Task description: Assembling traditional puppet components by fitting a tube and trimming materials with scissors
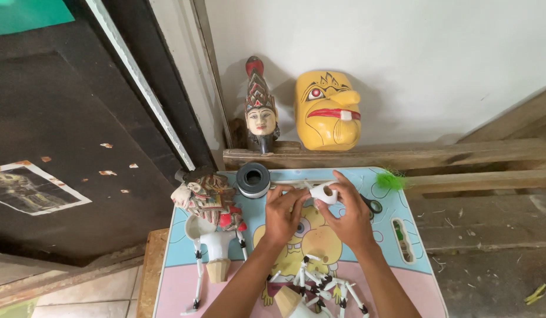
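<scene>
Hands together over a small cartoon-printed table (pixel 402 259): left hand (pixel 283 215) and right hand (pixel 349 215) both pinching a small roll of white tape (pixel 324 192), held just above the tabletop near its far edge. Beside the left hand, a painted puppet (pixel 209 203) lying down, a black-and-white tape roll (pixel 253 179) behind it; near the wrists, a heap of white jointed sticks (pixel 320 285). Against the wall, a yellow mask (pixel 328 110) and a carved puppet head (pixel 260 109).

Two bare forearms, no sleeves, left hand (pixel 283 213), right hand (pixel 348 215), short nails
</scene>
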